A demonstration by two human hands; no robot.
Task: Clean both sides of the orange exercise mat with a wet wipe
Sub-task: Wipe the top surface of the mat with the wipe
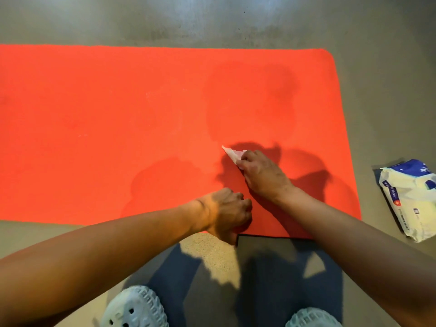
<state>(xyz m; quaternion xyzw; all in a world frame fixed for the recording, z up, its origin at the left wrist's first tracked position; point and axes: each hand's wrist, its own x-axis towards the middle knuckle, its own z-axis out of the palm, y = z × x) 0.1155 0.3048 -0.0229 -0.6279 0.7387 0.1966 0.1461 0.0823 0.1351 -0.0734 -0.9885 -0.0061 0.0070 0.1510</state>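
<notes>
Grey floor [212,24], flat orange mat [106,109] (darker blotches [250,97] near wipe [232,155])

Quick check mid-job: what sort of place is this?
Probably an indoor floor area used for workouts: an orange exercise mat spread flat on a grey floor, with a wet-wipe pack lying beside it.

Grey floor [212,22]: orange mat [118,114] lying flat; wipes pack [410,201] near mat's right end.

Flat orange mat [141,114], crumpled white wipe [232,154]
</notes>
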